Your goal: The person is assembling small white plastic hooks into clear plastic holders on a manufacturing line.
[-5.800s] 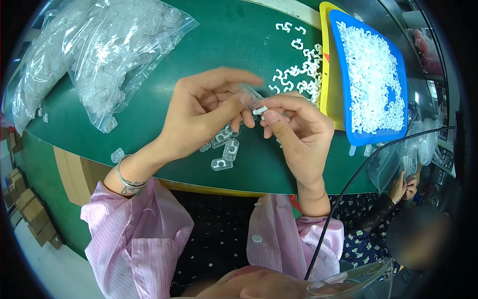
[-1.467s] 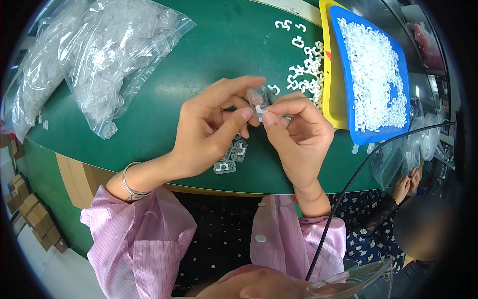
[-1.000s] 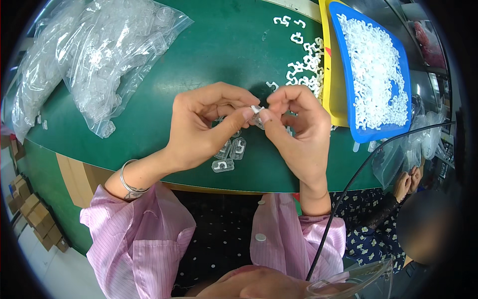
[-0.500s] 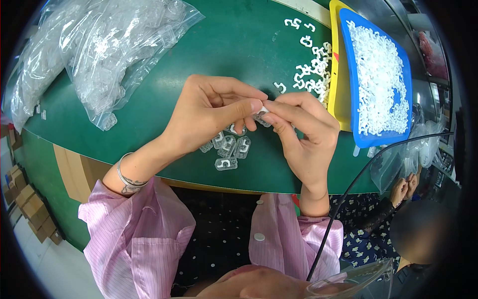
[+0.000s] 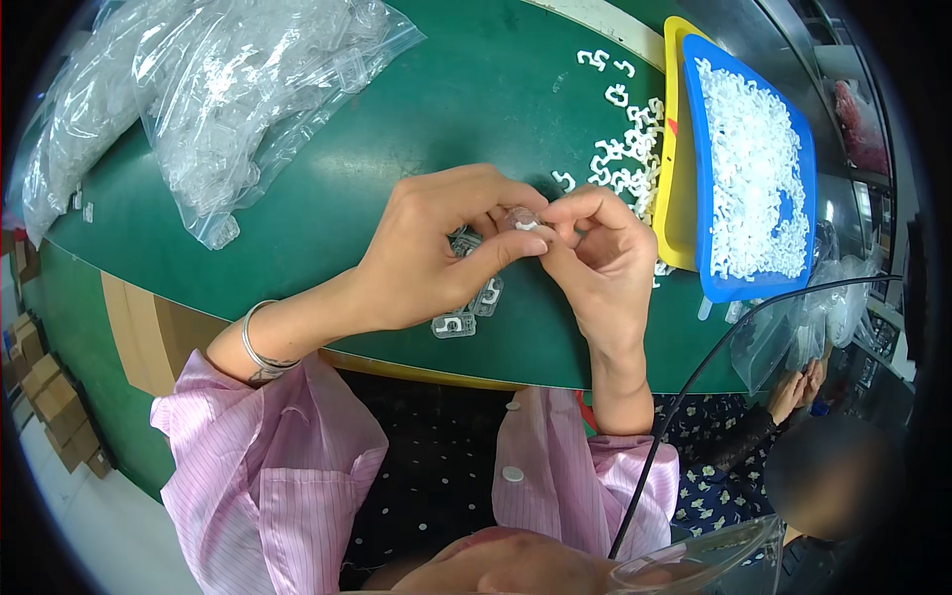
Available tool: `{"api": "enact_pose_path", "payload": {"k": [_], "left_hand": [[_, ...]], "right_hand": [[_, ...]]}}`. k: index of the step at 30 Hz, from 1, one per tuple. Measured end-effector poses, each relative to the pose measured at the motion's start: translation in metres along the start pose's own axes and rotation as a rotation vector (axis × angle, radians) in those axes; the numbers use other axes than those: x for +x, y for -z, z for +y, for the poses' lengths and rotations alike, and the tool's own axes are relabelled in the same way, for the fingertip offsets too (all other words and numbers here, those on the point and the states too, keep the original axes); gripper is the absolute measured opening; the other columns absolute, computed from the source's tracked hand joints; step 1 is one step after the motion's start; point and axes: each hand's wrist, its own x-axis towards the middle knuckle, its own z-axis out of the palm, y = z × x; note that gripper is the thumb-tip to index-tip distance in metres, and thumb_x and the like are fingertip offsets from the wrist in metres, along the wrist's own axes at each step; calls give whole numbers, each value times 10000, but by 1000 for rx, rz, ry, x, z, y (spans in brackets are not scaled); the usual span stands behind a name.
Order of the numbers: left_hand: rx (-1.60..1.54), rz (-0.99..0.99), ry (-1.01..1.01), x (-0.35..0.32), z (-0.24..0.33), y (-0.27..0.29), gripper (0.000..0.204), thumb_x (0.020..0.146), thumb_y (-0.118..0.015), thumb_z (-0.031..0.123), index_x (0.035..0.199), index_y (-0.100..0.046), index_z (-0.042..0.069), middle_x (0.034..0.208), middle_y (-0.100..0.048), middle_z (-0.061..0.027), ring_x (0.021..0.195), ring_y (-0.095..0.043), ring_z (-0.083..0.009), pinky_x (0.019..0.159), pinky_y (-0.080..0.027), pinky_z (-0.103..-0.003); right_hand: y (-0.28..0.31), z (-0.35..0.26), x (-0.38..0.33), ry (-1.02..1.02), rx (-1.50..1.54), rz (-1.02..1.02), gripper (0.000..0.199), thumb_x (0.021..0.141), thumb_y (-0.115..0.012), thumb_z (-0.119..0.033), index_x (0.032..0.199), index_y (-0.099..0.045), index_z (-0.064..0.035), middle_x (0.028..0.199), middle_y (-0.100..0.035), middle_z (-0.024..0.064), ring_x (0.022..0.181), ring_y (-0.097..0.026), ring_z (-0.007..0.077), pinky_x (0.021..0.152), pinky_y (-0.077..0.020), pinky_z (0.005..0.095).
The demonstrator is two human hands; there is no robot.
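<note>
Your left hand and right hand pinch one small clear plastic piece together, above the green desk. It looks light, stiff, slippery; grip its edges.

green table | clear bags | white clips | trays

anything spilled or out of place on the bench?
Mildly: loose white clips lie scattered on the green mat beside the yellow tray, outside the blue tray that holds the rest. A few clear housings sit loose under the hands. Both hands pinch one small clear part. Nothing looks damaged.
</note>
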Motion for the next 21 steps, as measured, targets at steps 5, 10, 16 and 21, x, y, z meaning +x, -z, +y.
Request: {"api": "enact_pose_path", "payload": {"k": [5,10,16,21], "left_hand": [[-357,7,228,-4,7,4,85,866,-622,-9,936,-644,-51,827,-656,-99,665,-614,-115,570,-495,-242],[-264,-88,229,-11,16,12,133,901,-582,-47,1033,-596,-58,899,-583,-75,766,-569,-86,674,-477,-221],[-154,-78,267,-33,23,32,99,858,-659,33,905,-635,-51,771,-637,-91,644,-577,-99,547,-467,-231],[371,-24,3,-50,4,44,90,818,-674,30,864,-622,-27,722,-588,-120,602,-575,-203,539,-473,-303]], "right_hand": [[-8,-11,-2,-45,1,-32,105,872,-597,83,955,-566,28,884,-543,40,720,-519,52,603,-461,179],[-20,6,-12,303,-311,52,70,871,-599,60,933,-569,46,857,-569,100,705,-568,99,555,-495,206],[-8,-22,-6,269,-569,-199,81,862,-613,3,931,-629,41,885,-606,149,775,-618,214,641,-505,289],[6,-15,13,365,-1679,219,286,822,-600,-8,1108,-590,1,1122,-526,191,910,-575,347,770,-491,412]]}}
